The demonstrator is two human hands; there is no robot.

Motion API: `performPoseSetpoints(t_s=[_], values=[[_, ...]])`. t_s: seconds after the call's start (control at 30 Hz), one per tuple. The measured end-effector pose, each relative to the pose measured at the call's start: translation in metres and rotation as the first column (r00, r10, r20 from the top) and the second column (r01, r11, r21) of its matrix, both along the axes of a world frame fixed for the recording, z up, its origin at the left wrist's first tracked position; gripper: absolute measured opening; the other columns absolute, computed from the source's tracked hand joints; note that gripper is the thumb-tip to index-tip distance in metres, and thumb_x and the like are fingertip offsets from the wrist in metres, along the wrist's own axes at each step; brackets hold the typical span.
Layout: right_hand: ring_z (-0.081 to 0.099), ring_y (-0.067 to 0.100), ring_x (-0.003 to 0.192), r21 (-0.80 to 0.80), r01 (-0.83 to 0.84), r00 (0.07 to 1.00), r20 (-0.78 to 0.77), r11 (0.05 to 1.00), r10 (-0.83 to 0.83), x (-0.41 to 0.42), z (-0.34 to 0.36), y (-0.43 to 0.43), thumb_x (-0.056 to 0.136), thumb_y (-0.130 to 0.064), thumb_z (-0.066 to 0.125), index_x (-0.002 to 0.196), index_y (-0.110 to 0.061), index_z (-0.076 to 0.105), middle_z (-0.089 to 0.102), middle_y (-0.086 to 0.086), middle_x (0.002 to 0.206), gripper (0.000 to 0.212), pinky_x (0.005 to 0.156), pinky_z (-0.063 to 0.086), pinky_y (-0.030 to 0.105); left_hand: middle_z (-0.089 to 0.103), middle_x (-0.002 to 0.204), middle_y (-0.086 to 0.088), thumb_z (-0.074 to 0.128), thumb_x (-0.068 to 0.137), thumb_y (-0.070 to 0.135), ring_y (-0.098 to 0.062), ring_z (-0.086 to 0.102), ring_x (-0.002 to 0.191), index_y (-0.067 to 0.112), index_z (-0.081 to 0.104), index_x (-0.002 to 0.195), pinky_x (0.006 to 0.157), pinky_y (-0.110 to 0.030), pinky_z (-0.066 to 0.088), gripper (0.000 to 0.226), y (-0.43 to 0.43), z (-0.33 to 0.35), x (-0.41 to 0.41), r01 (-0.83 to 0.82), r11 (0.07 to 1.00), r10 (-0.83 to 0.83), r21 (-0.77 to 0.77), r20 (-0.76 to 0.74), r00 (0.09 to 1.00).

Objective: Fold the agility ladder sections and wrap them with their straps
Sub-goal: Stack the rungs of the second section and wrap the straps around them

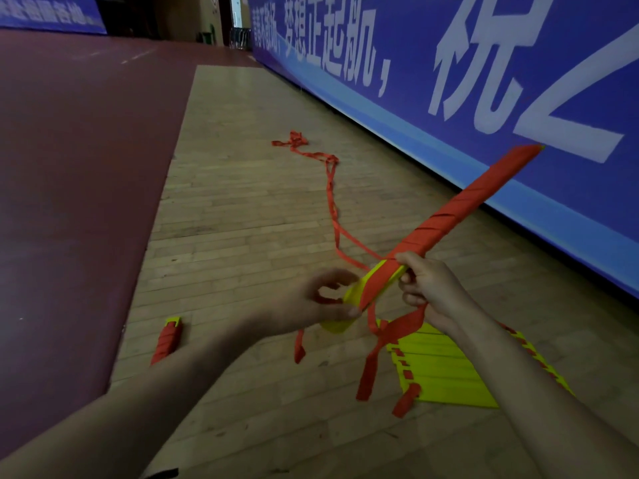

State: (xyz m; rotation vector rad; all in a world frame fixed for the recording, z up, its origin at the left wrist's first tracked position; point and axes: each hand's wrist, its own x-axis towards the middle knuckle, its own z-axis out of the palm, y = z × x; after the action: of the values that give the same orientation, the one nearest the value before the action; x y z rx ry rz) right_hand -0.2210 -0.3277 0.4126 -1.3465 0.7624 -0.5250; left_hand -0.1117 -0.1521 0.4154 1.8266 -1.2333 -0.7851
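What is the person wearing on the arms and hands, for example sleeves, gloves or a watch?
Nothing that shows. The left forearm and the right forearm are bare up to the picture's edge, with no sleeve in view. The left hand and the right hand have no gloves, and no watch, wristband or ring is visible, though the left hand is somewhat blurred.

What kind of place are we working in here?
Probably an indoor sports hall: pale wooden strip floor, dark red court surface beside it, and a long blue banner with white lettering along the wall.
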Motion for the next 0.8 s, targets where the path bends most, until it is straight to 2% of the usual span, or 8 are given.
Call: performPoseSetpoints(t_s=[0.07, 0.2, 0.33, 0.4, 0.5, 0.57, 0.63, 0.8], values=[[0.024, 0.001, 0.03, 0.018, 0.006, 1.0, -0.03, 1.0, -0.006, -0.001, -0.006, -0.005, 0.091, -0.013, 0.053, 0.06, -0.013, 0.047, 0.038, 0.001, 0.054, 0.031, 0.031, 0.015, 0.014, 0.047, 0.115, 0.005, 0.079, 0.074, 0.03, 0.001, 0.046, 0.1, 0.021, 0.056, 0.122, 0.076, -0.001, 0.038, 0.053, 0.005, -0.004, 0.008, -0.078, 0.997, 0.08, -0.022, 0.157, 0.984], [0.024, 0.001, 0.029, 0.049, 0.033, 0.999, -0.041, 0.998, -0.031, 0.001, -0.016, -0.007, 0.091, -0.011, 0.052, 0.061, -0.012, 0.047, 0.037, 0.002, 0.056, 0.031, 0.032, 0.014, 0.013, 0.051, 0.078, 0.003, 0.083, 0.069, 0.037, -0.003, 0.041, 0.062, 0.01, 0.054, 0.095, 0.049, -0.012, 0.035, 0.047, 0.002, -0.01, 0.005, -0.278, 0.959, 0.284, -0.062, 0.265, 0.921], [0.026, 0.001, 0.028, 0.053, 0.046, 0.998, -0.034, 0.998, -0.044, 0.0, -0.016, -0.009, 0.091, -0.01, 0.051, 0.061, -0.012, 0.046, 0.038, 0.003, 0.056, 0.03, 0.032, 0.014, 0.012, 0.065, 0.073, -0.001, 0.056, 0.081, 0.066, -0.012, 0.056, 0.061, 0.011, 0.067, 0.084, 0.056, -0.028, 0.045, 0.056, 0.001, -0.016, 0.002, -0.332, 0.925, 0.206, 0.186, 0.488, 0.848], [0.027, 0.001, 0.029, 0.047, 0.043, 0.998, -0.039, 0.998, -0.041, -0.001, -0.017, -0.009, 0.091, -0.011, 0.052, 0.061, -0.012, 0.047, 0.038, 0.002, 0.056, 0.03, 0.031, 0.015, 0.014, 0.065, 0.073, -0.001, 0.052, 0.087, 0.062, -0.013, 0.06, 0.066, 0.013, 0.071, 0.088, 0.057, -0.026, 0.044, 0.053, 0.001, -0.019, 0.001, -0.291, 0.931, 0.196, 0.22, 0.372, 0.907], [0.026, 0.001, 0.031, 0.034, 0.025, 0.999, -0.033, 0.999, -0.024, 0.0, -0.018, -0.008, 0.091, -0.012, 0.053, 0.061, -0.013, 0.047, 0.039, 0.001, 0.054, 0.031, 0.031, 0.016, 0.015, 0.066, 0.085, -0.001, 0.055, 0.095, 0.036, -0.002, 0.059, 0.069, 0.011, 0.069, 0.111, 0.064, -0.015, 0.047, 0.032, -0.001, -0.017, -0.006, -0.2, 0.965, 0.207, 0.17, -0.023, 0.978], [0.026, 0.001, 0.031, 0.027, 0.001, 1.0, -0.015, 1.0, 0.0, 0.0, -0.017, -0.007, 0.092, -0.012, 0.053, 0.062, -0.013, 0.047, 0.04, 0.0, 0.053, 0.03, 0.032, 0.016, 0.014, 0.067, 0.105, -0.008, 0.055, 0.096, 0.028, -0.008, 0.058, 0.086, 0.014, 0.064, 0.118, 0.084, -0.028, 0.05, 0.028, -0.003, -0.016, -0.007, -0.176, 0.971, 0.202, 0.16, -0.166, 0.965], [0.025, 0.001, 0.031, 0.031, -0.052, 0.998, 0.02, 0.998, 0.052, -0.001, -0.015, -0.006, 0.093, -0.011, 0.052, 0.065, -0.012, 0.046, 0.041, -0.001, 0.051, 0.029, 0.032, 0.015, 0.014, 0.064, 0.112, -0.008, 0.051, 0.098, 0.023, -0.016, 0.058, 0.097, 0.016, 0.059, 0.122, 0.094, -0.035, 0.049, 0.026, -0.003, -0.014, -0.009, -0.122, 0.982, 0.157, 0.142, -0.274, 0.949], [0.025, 0.001, 0.033, 0.066, -0.222, 0.971, 0.11, 0.973, 0.214, -0.007, -0.012, -0.001, 0.096, -0.011, 0.048, 0.068, -0.01, 0.046, 0.043, -0.004, 0.047, 0.029, 0.033, 0.017, 0.015, 0.067, 0.112, -0.02, 0.035, 0.103, 0.025, -0.026, 0.067, 0.081, 0.003, 0.056, 0.123, 0.073, -0.031, 0.056, 0.036, -0.004, -0.009, -0.016, -0.058, 0.992, 0.112, 0.115, -0.548, 0.829]])
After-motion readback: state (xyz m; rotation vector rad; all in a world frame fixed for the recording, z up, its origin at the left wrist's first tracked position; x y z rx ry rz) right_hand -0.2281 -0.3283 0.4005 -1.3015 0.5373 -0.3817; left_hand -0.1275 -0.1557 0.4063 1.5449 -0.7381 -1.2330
